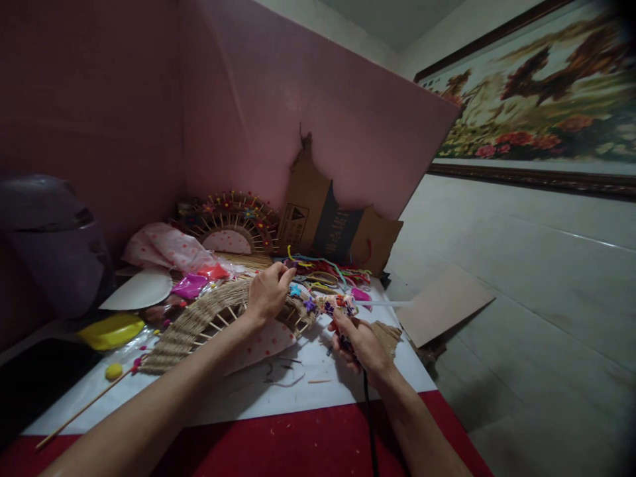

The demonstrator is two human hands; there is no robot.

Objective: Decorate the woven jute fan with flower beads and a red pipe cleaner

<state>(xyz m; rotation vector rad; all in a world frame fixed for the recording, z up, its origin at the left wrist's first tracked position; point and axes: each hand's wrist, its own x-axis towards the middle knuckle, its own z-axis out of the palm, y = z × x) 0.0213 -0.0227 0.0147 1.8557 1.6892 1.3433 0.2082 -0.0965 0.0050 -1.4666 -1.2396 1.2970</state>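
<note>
Right hand (362,343) holds a glue gun (336,305) (flower-patterned); left hand (268,291) is over a twine-wrapped fan (195,320).

"What's the fan (186,328) like?"
"Half-round, arch on the far side. Tan twine round the rim, thin pale spokes, a white panel (268,343) with red dots. A blue star (295,290) and purple flower (310,304) show by its right end."
"And the glue gun (338,304)?"
"Floral, roughly level, nose near that end, white stick (385,303) poking out behind, black cord (368,424) trailing down."

I see a tan, twine-wrapped half-round fan (191,326), its pale-pink centre (265,346) red-dotted; at its three o'clock, a white glue gun (328,304) patterned with purple flowers.
</note>
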